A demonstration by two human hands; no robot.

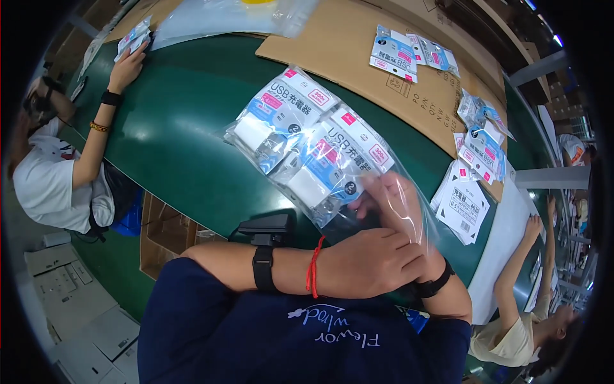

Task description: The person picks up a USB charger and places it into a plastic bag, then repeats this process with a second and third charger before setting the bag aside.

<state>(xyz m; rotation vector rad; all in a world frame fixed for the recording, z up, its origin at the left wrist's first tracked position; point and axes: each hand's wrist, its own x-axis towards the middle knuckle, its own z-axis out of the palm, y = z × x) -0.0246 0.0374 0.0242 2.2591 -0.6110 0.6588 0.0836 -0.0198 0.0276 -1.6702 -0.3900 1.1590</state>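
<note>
Two flat charger packs, a left one [279, 115] and a right one [339, 157], lie side by side in a clear plastic bag [419, 214] over the green table. Each has a white and blue printed card and a white block under clear film. My right hand [393, 201] is at the bag's mouth, seen through the film, its curled fingers on the lower right edge of the right pack. My left hand [377, 262] crosses over my right wrist, its fingers closed on the bag's loose edge. Their tips are partly hidden.
A cardboard sheet [320, 48] bears more charger packs [393, 54] and another cluster [483, 147]. White printed labels [462, 201] lie at the right. Clear bags [224, 19] lie at the far left, near a co-worker's hand [128, 67] holding a pack. Another co-worker sits at the right.
</note>
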